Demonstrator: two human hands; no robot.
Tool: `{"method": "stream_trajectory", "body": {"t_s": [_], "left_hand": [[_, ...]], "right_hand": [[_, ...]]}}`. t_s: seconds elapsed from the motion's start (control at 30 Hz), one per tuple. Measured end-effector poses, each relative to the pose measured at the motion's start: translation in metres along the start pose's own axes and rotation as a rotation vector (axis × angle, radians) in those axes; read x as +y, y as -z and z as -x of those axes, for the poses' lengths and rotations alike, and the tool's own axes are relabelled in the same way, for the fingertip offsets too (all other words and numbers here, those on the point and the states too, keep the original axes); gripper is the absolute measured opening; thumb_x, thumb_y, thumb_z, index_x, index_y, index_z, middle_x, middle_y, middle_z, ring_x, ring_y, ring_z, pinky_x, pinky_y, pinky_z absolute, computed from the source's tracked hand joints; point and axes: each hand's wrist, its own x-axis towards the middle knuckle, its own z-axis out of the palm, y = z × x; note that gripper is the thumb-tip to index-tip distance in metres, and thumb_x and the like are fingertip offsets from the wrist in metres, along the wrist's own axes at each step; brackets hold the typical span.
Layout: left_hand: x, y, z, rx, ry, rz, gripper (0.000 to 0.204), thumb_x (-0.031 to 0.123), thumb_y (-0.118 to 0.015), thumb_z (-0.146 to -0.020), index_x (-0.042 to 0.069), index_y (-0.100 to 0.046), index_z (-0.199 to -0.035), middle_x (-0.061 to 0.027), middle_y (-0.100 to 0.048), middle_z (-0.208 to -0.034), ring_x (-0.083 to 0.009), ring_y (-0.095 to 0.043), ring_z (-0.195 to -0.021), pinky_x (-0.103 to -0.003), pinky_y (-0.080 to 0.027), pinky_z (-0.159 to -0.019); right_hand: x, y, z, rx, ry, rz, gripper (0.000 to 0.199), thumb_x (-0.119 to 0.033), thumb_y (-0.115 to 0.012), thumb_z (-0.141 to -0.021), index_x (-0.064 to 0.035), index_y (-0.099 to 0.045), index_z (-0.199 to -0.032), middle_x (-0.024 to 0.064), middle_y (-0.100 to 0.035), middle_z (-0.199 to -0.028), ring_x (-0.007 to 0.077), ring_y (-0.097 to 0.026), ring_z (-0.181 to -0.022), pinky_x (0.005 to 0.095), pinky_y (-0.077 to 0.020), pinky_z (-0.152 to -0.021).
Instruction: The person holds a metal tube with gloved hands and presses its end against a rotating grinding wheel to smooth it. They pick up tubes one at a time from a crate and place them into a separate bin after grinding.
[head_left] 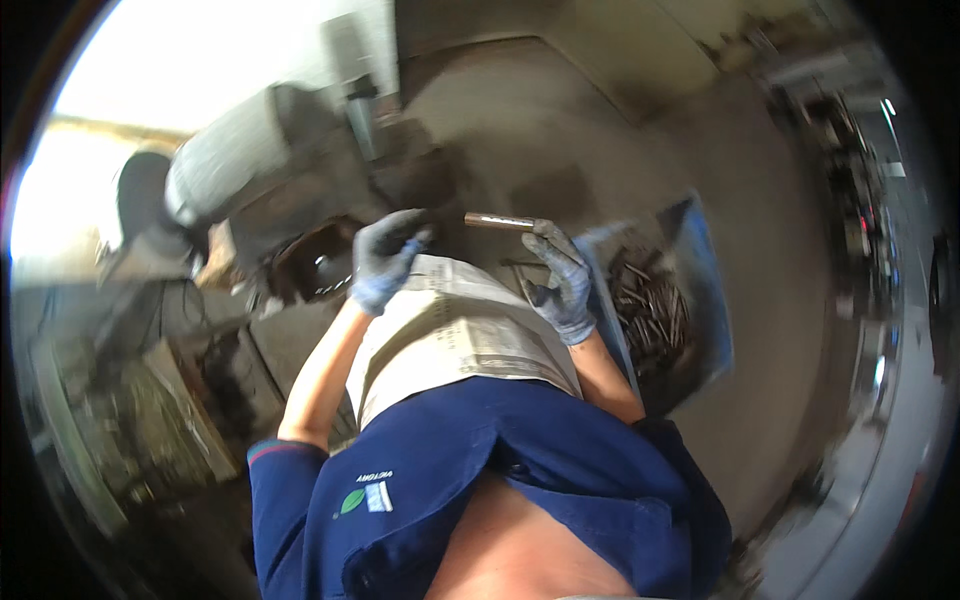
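A short metal rod [492, 221] with a bright shine along it lies level in front of my lap. My right hand [562, 285], in a blue-grey glove, pinches its right end with thumb and fingers. My left hand [382, 262] wears a similar glove with darkened fingers. Its half-bent fingers point toward the rod's free end, apart from it, and nothing shows in them. Beside my right forearm stands a blue-edged bin [712, 262] with many loose dark metal rods [650, 312] heaped in it.
A grey motor-like machine [228, 155] with a dark round disc [145, 200] stands at the far left. Below it sits a dark basin [318, 262]. A pale apron [450, 320] covers my lap. Wooden boards [190, 410] lie at lower left; the concrete floor [775, 240] extends right.
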Motion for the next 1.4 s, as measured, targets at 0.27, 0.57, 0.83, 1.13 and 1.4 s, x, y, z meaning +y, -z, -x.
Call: {"method": "stream_trajectory", "body": {"t_s": [0.27,0.57,0.83,1.13,1.4], "left_hand": [[-0.081,0.029,0.024,0.128,0.285,0.143,0.022,0.003,-0.066,-0.082,-0.005,-0.061,-0.102,-0.0043,-0.065,-0.089,-0.0075,-0.058,-0.075,-0.022,-0.048,-0.072],[-0.083,0.061,0.038,0.131,0.469,0.005,0.035,0.013,-0.064,-0.084,-0.008,-0.058,-0.111,-0.0086,-0.065,-0.09,-0.0112,-0.059,-0.073,-0.023,-0.049,-0.066],[-0.092,0.135,0.114,0.325,0.403,-0.325,0.023,0.017,-0.061,-0.084,-0.001,-0.064,-0.099,-0.0057,-0.065,-0.078,-0.0123,-0.059,-0.071,-0.027,-0.048,-0.067],[-0.045,0.095,0.358,1.248,0.572,-0.018,0.021,0.012,-0.063,-0.083,0.0,-0.064,-0.1,-0.005,-0.066,-0.079,-0.0099,-0.061,-0.061,-0.024,-0.051,-0.057],[-0.067,0.06,0.567,1.684,0.973,-0.419,0.029,0.014,-0.061,-0.077,0.008,-0.065,-0.105,-0.0138,-0.066,-0.102,-0.0196,-0.065,-0.084,-0.029,-0.049,-0.077]], "right_hand": [[0.052,0.137,0.14,0.309,-0.506,0.592,0.045,-0.022,-0.076,-0.068,0.0009,-0.063,-0.104,0.017,-0.059,-0.113,0.0293,-0.057,-0.104,0.0346,-0.0452,-0.09],[0.05,0.026,0.054,-0.068,-0.269,0.245,0.043,-0.018,-0.076,-0.066,0.0009,-0.062,-0.102,0.0166,-0.061,-0.106,0.0303,-0.059,-0.1,0.0353,-0.0464,-0.088],[0.086,-0.132,0.047,-0.458,-0.239,-0.402,0.032,0.001,-0.062,-0.079,0.0041,-0.06,-0.111,0.0138,-0.063,-0.103,0.0186,-0.061,-0.092,0.0305,-0.048,-0.083],[0.022,-0.133,0.015,-1.025,-0.51,-0.458,0.031,-0.016,-0.053,-0.093,0.0056,-0.055,-0.115,0.0136,-0.064,-0.096,0.0183,-0.061,-0.084,0.0301,-0.0507,-0.081],[0.024,-0.159,-0.005,-1.227,-0.354,-0.41,0.032,-0.019,-0.052,-0.093,0.005,-0.056,-0.114,0.015,-0.062,-0.101,0.0198,-0.061,-0.088,0.0311,-0.0512,-0.081]]}}
